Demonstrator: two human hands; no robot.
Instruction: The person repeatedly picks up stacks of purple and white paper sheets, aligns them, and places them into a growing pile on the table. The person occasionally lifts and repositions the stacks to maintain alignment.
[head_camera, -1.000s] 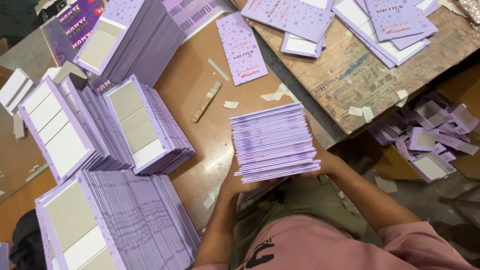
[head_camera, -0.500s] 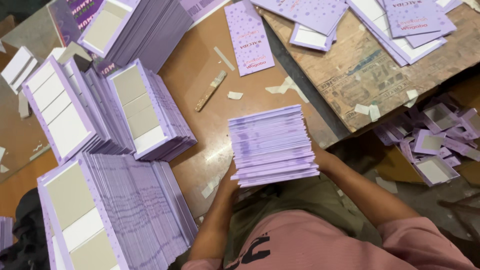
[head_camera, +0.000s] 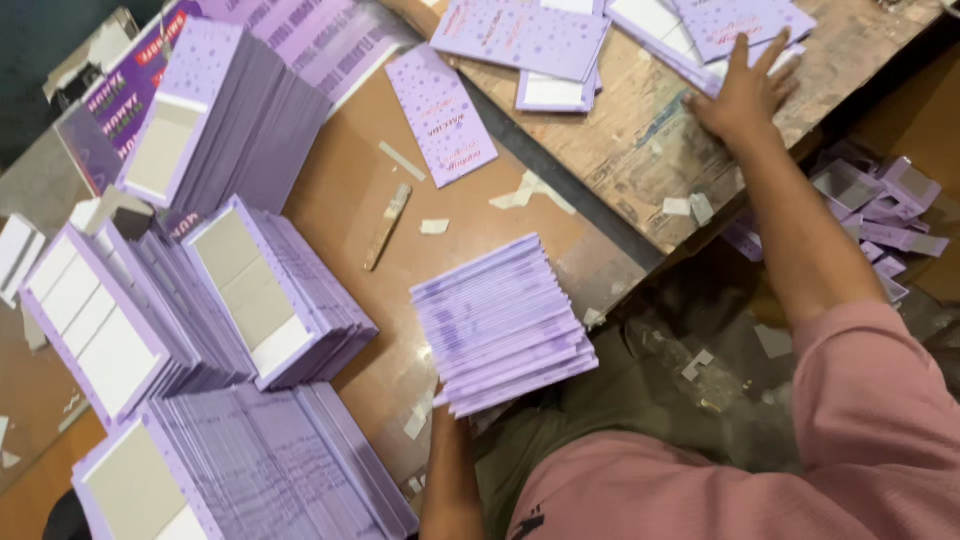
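A thick stack of purple cards (head_camera: 500, 325) rests at the near edge of the brown table (head_camera: 470, 225). My left hand (head_camera: 449, 418) supports it from below and is mostly hidden under it; only the wrist and forearm show. My right hand (head_camera: 745, 88) is stretched far out, lying flat with fingers spread on loose purple sheets (head_camera: 745, 22) on the worn wooden board (head_camera: 640, 140). It grips nothing that I can see.
Tall leaning stacks of purple cards with pale panels (head_camera: 265, 300) fill the left side. A single purple card (head_camera: 441, 115), a wooden stick (head_camera: 386, 226) and paper scraps lie mid-table. A heap of small purple pieces (head_camera: 880, 205) lies on the floor at right.
My right hand has left the card stack and reached up and right onto the loose sheets on the wooden board. The left hand alone now bears the stack.
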